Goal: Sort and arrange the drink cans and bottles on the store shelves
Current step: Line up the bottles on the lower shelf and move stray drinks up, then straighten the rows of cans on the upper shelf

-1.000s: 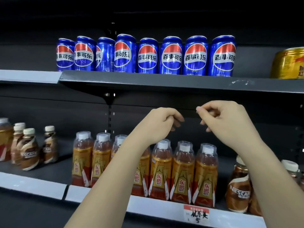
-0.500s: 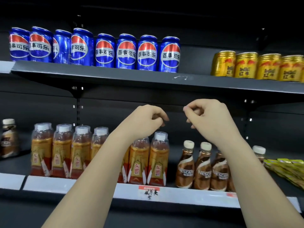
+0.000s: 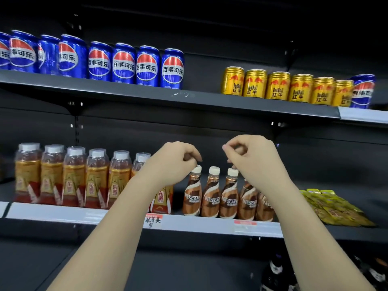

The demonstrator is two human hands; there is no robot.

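Note:
Blue Pepsi cans [image 3: 123, 64] line the upper shelf [image 3: 189, 101] at left. Gold Red Bull cans [image 3: 279, 86] stand to the right, with one stray Pepsi can [image 3: 362, 91] at their far end. On the lower shelf [image 3: 210, 224] stand orange Dongpeng bottles [image 3: 73, 177] and brown Nescafe bottles [image 3: 211, 194]. My left hand [image 3: 178, 160] hovers with curled fingers just above the leftmost Nescafe cap. My right hand [image 3: 254, 158], fingers curled too, hangs over the third Nescafe cap. Neither hand holds anything.
Yellow sachets [image 3: 333, 206] lie at the right of the lower shelf. Dark bottles [image 3: 277, 274] stand on a shelf below at lower right. A gap of bare shelf [image 3: 201, 93] separates the Pepsi row from the Red Bull cans.
My view has swung to the right, so the Red Bull cans, the stray Pepsi can and the sachets have come into sight. Both hands stay curled and now sit lower, near the Nescafe caps.

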